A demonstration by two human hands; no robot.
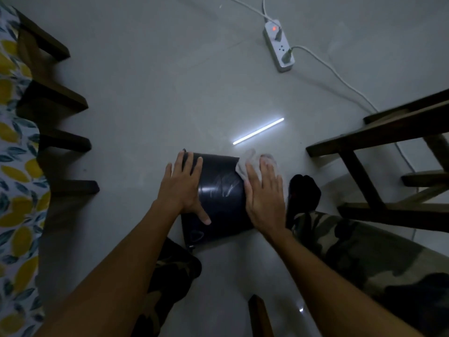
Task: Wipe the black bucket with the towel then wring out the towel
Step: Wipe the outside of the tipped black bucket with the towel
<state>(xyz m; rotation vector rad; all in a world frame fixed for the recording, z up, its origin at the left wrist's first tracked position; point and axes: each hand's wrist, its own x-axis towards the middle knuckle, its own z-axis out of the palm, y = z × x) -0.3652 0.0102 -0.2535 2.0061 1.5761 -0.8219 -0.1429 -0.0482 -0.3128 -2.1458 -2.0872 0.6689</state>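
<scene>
Head view: both hands, left [183, 186] and right [263, 193], flat on black bucket [222, 190], towel [250, 164] under right.

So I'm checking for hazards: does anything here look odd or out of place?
A live power strip lies on the floor beyond the bucket, which the towel is wiping. No spill shows.

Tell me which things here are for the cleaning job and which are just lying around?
For the job:
black bucket, lying on its side
towel, pressed on the bucket by the right hand
left hand, steadying the bucket

Just lying about:
power strip with cables
wooden chair
lemon-print cloth
</scene>
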